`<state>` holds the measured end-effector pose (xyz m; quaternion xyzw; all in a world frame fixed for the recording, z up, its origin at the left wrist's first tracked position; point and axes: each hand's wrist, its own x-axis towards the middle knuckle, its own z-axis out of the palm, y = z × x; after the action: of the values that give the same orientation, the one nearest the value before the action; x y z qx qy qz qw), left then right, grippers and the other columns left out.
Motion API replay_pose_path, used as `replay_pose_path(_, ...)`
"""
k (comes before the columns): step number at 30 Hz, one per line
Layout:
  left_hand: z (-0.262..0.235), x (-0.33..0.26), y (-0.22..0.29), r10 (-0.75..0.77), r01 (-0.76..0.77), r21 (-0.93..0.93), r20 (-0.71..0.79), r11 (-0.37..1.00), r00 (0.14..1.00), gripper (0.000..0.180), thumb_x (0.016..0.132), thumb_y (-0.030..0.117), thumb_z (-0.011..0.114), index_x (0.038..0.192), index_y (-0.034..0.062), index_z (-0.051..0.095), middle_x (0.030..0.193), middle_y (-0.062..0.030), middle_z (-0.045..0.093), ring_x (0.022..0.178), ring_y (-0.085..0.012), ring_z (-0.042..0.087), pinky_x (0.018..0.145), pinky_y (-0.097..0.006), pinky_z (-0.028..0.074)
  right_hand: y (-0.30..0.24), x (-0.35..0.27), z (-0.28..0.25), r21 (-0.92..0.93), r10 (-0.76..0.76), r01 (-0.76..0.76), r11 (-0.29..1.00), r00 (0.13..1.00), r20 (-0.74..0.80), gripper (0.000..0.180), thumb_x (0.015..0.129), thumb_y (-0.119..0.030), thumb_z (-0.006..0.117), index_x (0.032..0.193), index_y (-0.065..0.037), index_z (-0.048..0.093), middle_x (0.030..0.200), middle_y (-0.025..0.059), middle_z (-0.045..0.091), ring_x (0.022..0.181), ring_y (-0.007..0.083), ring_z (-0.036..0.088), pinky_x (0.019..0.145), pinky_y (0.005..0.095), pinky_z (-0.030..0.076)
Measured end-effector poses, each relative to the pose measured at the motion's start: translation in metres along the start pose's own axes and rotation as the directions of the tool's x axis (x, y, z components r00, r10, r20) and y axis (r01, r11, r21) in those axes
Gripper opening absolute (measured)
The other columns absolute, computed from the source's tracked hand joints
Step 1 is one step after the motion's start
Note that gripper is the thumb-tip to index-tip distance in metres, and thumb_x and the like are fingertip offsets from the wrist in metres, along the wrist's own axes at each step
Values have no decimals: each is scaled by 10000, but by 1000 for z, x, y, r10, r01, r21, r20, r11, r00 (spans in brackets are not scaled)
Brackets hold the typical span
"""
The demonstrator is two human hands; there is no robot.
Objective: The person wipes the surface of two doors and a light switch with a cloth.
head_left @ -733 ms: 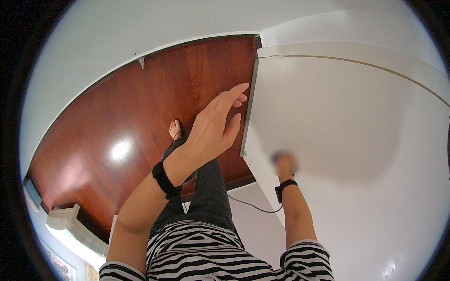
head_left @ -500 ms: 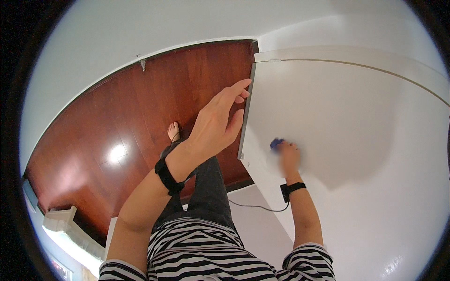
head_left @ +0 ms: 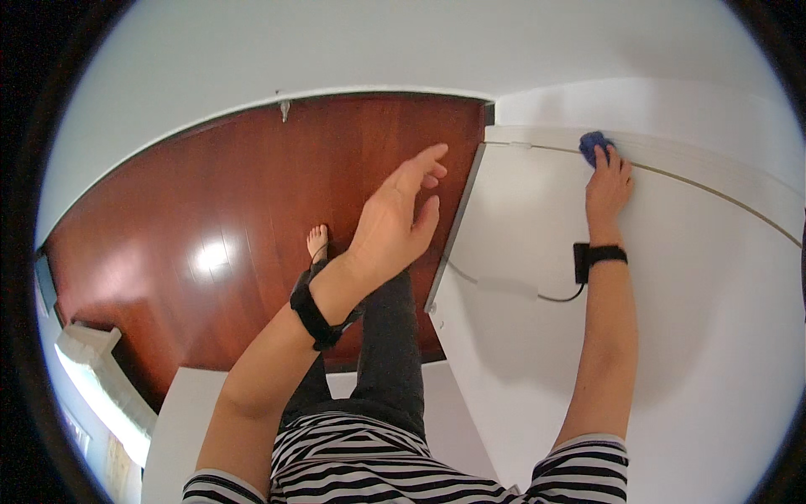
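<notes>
My right hand point(head_left: 609, 189) is closed on a crumpled dark blue cloth point(head_left: 595, 147). It presses the cloth against the white door point(head_left: 537, 218), over the thin seam where the door meets its white frame point(head_left: 697, 155). The fingers lie over the cloth's right side and hide part of it. My left hand point(head_left: 396, 210) hangs in the air in front of my body, above the floor and left of the door's edge. Its fingers are stretched forward with the thumb apart, and nothing is in it. Black straps point(head_left: 606, 254) circle both wrists.
A grey strip point(head_left: 456, 227) runs along the door's lower edge. Below is a reddish-brown wood floor point(head_left: 168, 210), with my bare foot point(head_left: 317, 242) on it. A small metal door stop point(head_left: 285, 111) stands by the far wall point(head_left: 252, 50). A cable point(head_left: 558, 298) trails from my right wrist.
My right hand has moved the cloth up and to the right, from the middle of the door to the seam by the frame. My left hand has stayed nearly in place.
</notes>
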<state>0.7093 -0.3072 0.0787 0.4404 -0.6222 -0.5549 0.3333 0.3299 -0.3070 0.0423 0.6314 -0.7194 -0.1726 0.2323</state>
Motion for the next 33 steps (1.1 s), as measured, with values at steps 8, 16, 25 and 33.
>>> replay_pose_path(8, 27, 13, -63, -207, 207, -8, -75, 978, 976, 565, 845, -64, 525, 1374, 68, 376, 1163, -101, 579, 1046, -197, 576, 894, -301, 481, -58, 9, 115, -2, -169, 175, 985, 954, 248, 286, 881, -146, 511, 1152, -160, 600, 1263, 29, 527, 1122, 276, 479, 870, 430, 421)
replay_pose_path(16, 58, 11, -111, -274, 274, -10, -43, 962, 961, 581, 825, -80, 522, 1372, 49, 375, 1144, -107, 577, 1037, -195, 572, 912, -312, 471, -149, -111, 186, 125, -267, 240, 963, 767, 584, 217, 893, -201, 480, 1025, -171, 649, 1087, 34, 574, 1064, 268, 486, 835, 449, 422)
replay_pose_path(25, 70, -1, -120, -305, 302, 60, 41, 951, 952, 578, 813, -80, 537, 1357, 42, 387, 1130, -136, 573, 1014, -231, 580, 916, -342, 468, -190, -255, 148, 265, -358, 269, 926, 405, 841, 226, 886, -174, 508, 1035, -134, 673, 1121, 53, 589, 1076, 278, 504, 878, 438, 402)
replay_pose_path(33, 62, -4, -134, -303, 304, 50, -34, 951, 953, 583, 813, -90, 528, 1363, 38, 381, 1142, -133, 573, 1027, -232, 577, 933, -344, 457, -182, -178, 161, 477, -363, 100, 873, 787, 499, 373, 763, -31, 591, 1131, -93, 587, 1081, 86, 618, 976, 308, 553, 813, 415, 452)
